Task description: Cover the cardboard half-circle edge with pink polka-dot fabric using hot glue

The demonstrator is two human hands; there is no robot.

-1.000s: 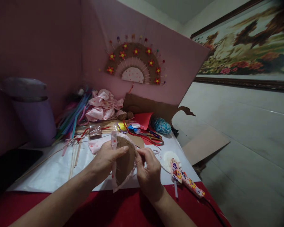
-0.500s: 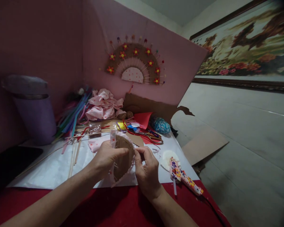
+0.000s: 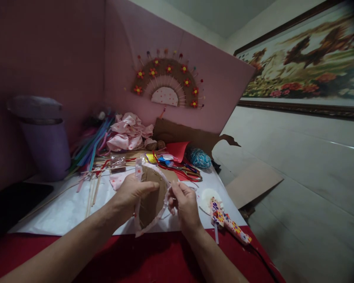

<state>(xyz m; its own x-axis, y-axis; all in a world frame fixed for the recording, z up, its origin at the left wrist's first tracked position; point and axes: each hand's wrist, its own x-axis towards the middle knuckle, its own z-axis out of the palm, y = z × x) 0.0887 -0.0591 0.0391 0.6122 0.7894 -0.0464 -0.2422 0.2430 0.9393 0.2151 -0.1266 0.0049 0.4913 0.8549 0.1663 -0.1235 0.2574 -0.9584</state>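
A half-round cardboard piece (image 3: 150, 196), edged with pink dotted fabric (image 3: 139, 169), is held upright over the table. My left hand (image 3: 135, 193) grips its straight side, thumb lying flat on the bare cardboard and fingers behind it. At the curved edge, my right hand (image 3: 183, 200) pinches the folded fabric rim between thumb and forefinger. Beyond the hands lie scissors (image 3: 194, 174) and a small clear packet (image 3: 118, 162). A flower-patterned glue gun (image 3: 228, 222) rests on a round white pad (image 3: 208, 198) to the right.
White paper (image 3: 65, 212) covers much of the red tablecloth (image 3: 165, 259). Bamboo sticks (image 3: 94, 188), crumpled pink fabric (image 3: 129, 131) and blue yarn (image 3: 200, 158) lie at the back. A purple cup (image 3: 45, 145) stands left. A flowered cardboard arch (image 3: 162, 65) hangs on the pink board.
The cardboard piece has turned a little, showing more of its brown face. My right hand has shifted slightly along the rim. The camera view has moved slightly.
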